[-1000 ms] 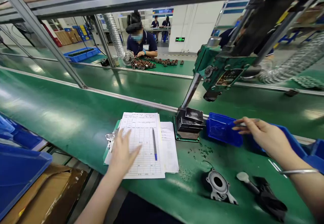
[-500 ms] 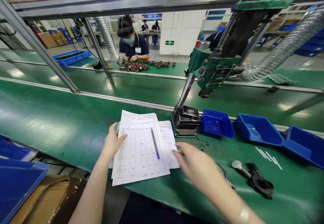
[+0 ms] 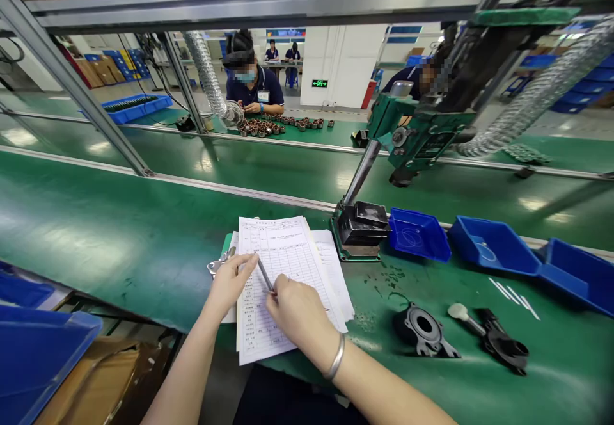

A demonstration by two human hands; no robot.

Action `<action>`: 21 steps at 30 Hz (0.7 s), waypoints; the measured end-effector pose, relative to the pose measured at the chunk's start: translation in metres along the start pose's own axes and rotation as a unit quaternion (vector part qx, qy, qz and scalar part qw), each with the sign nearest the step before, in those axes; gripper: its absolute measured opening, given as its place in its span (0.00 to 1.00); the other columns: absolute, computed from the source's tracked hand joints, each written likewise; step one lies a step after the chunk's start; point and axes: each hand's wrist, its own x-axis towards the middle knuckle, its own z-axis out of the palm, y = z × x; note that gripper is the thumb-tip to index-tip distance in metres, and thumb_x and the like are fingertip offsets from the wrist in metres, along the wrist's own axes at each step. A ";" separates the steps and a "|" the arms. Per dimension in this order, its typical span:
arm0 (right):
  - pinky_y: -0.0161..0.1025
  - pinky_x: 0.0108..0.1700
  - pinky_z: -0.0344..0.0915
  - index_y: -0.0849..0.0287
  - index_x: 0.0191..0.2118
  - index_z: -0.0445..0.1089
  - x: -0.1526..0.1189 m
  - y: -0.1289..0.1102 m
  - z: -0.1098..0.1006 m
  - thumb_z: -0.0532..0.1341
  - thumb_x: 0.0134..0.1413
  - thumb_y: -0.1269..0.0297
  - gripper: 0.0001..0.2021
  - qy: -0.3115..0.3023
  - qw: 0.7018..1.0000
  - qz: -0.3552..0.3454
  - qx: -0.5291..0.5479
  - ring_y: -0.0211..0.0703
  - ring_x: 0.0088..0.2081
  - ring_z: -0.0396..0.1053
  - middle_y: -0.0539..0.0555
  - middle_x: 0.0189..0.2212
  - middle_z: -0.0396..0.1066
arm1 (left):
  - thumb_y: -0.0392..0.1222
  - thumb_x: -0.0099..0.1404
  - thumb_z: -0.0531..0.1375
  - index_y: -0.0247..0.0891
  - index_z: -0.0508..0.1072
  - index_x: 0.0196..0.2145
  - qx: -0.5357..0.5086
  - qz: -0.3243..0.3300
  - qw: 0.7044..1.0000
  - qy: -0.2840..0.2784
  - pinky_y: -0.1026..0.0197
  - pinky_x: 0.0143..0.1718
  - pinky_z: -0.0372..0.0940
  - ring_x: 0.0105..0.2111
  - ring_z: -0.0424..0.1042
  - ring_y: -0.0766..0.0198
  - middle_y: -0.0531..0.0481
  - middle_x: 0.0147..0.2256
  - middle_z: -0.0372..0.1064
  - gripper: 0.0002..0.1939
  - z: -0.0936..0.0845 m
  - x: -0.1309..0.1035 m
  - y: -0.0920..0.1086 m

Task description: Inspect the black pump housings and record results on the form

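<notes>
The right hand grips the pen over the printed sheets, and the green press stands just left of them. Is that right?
Not quite: the head view shows the green press just right of the printed sheets, not left. The right hand does grip the pen over them.

Papers left of press, bins right, housing before bins

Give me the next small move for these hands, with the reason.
Probably adjust the right hand's grip on the pen to suit writing, the left hand steadying the printed sheet: the right fingers hide one end of the pen, its visible shaft points toward the left hand, which rests at the sheet's edge.
</notes>
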 end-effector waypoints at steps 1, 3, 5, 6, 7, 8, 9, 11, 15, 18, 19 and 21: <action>0.40 0.31 0.67 0.61 0.39 0.69 0.001 -0.006 0.002 0.53 0.61 0.66 0.08 0.007 1.000 -0.011 0.003 0.52 0.32 0.77 0.57 0.29 0.76 | 0.60 0.63 0.58 0.37 0.77 0.41 0.000 0.000 1.000 -0.003 0.54 0.53 0.64 0.49 0.71 0.53 0.44 0.45 0.75 0.23 0.001 0.000 0.000; 0.40 0.29 0.66 0.62 0.40 0.69 0.005 -0.016 0.008 0.53 0.61 0.67 0.08 0.015 0.999 -0.031 0.004 0.52 0.30 0.76 0.58 0.28 0.75 | 0.60 0.62 0.59 0.37 0.77 0.37 0.003 -0.002 1.000 -0.003 0.55 0.51 0.64 0.47 0.71 0.53 0.45 0.42 0.76 0.22 0.003 0.000 -0.001; 0.40 0.27 0.65 0.63 0.40 0.69 0.009 -0.022 0.013 0.53 0.62 0.67 0.09 0.014 0.999 -0.045 -0.001 0.52 0.29 0.76 0.59 0.28 0.75 | 0.60 0.61 0.60 0.37 0.77 0.34 0.005 -0.008 1.000 0.001 0.56 0.48 0.65 0.45 0.72 0.53 0.46 0.38 0.76 0.21 0.005 0.000 -0.004; 0.40 0.27 0.64 0.63 0.41 0.69 0.010 -0.024 0.015 0.53 0.63 0.66 0.09 0.012 0.999 -0.050 -0.004 0.51 0.29 0.76 0.59 0.28 0.75 | 0.60 0.61 0.59 0.36 0.76 0.33 0.007 -0.012 1.000 0.004 0.56 0.47 0.65 0.43 0.72 0.53 0.46 0.37 0.76 0.22 0.006 0.001 -0.006; 0.39 0.26 0.64 0.63 0.41 0.69 0.011 -0.025 0.016 0.52 0.65 0.64 0.10 0.012 0.998 -0.054 -0.006 0.51 0.30 0.76 0.59 0.28 0.75 | 0.60 0.61 0.59 0.36 0.76 0.32 0.009 -0.016 1.000 0.006 0.57 0.45 0.66 0.42 0.72 0.53 0.47 0.36 0.75 0.22 0.006 0.001 -0.008; 0.39 0.26 0.64 0.63 0.40 0.68 0.011 -0.025 0.017 0.52 0.66 0.61 0.12 0.015 0.998 -0.057 -0.008 0.51 0.30 0.76 0.59 0.28 0.75 | 0.60 0.61 0.59 0.36 0.76 0.32 0.012 -0.019 1.000 0.007 0.57 0.43 0.66 0.41 0.72 0.54 0.47 0.35 0.75 0.22 0.006 0.002 -0.010; 0.39 0.26 0.64 0.63 0.40 0.68 0.011 -0.024 0.018 0.52 0.67 0.59 0.13 0.020 0.998 -0.059 -0.011 0.51 0.29 0.76 0.58 0.28 0.75 | 0.60 0.61 0.59 0.37 0.76 0.31 0.015 -0.023 1.000 0.008 0.57 0.42 0.66 0.40 0.72 0.54 0.47 0.34 0.75 0.22 0.006 0.002 -0.011; 0.39 0.26 0.63 0.61 0.39 0.68 0.008 -0.018 0.016 0.52 0.67 0.57 0.14 0.033 0.998 -0.057 -0.019 0.50 0.28 0.75 0.57 0.28 0.74 | 0.60 0.61 0.58 0.37 0.76 0.30 0.026 -0.030 0.999 0.014 0.58 0.40 0.66 0.38 0.72 0.55 0.48 0.33 0.74 0.22 0.004 0.002 -0.011; 0.38 0.26 0.60 0.59 0.34 0.66 -0.004 0.007 0.010 0.54 0.66 0.63 0.09 0.060 0.998 -0.023 -0.027 0.47 0.27 0.74 0.53 0.26 0.74 | 0.60 0.60 0.59 0.37 0.77 0.29 0.052 -0.035 0.998 0.026 0.57 0.40 0.66 0.38 0.72 0.54 0.47 0.34 0.74 0.22 0.003 0.002 -0.007; 0.38 0.25 0.58 0.58 0.32 0.66 -0.018 0.033 0.006 0.55 0.65 0.67 0.08 0.075 0.996 0.028 -0.041 0.46 0.26 0.74 0.51 0.26 0.74 | 0.60 0.59 0.60 0.39 0.79 0.32 0.067 -0.027 0.997 0.030 0.57 0.40 0.67 0.40 0.73 0.53 0.46 0.38 0.75 0.21 0.003 0.002 -0.003; 0.38 0.25 0.57 0.57 0.32 0.66 -0.023 0.042 0.006 0.55 0.65 0.67 0.08 0.078 0.995 0.047 -0.049 0.45 0.26 0.74 0.51 0.25 0.74 | 0.60 0.59 0.60 0.39 0.79 0.32 0.071 -0.023 0.997 0.036 0.57 0.39 0.67 0.39 0.73 0.54 0.46 0.38 0.76 0.21 -0.001 0.003 -0.002; 0.37 0.24 0.55 0.57 0.34 0.67 -0.035 0.061 0.008 0.56 0.64 0.67 0.06 0.086 0.991 0.076 -0.065 0.44 0.26 0.75 0.50 0.26 0.75 | 0.60 0.59 0.60 0.38 0.79 0.34 0.082 -0.017 0.994 0.070 0.58 0.38 0.69 0.38 0.74 0.55 0.47 0.37 0.76 0.21 -0.019 0.006 -0.001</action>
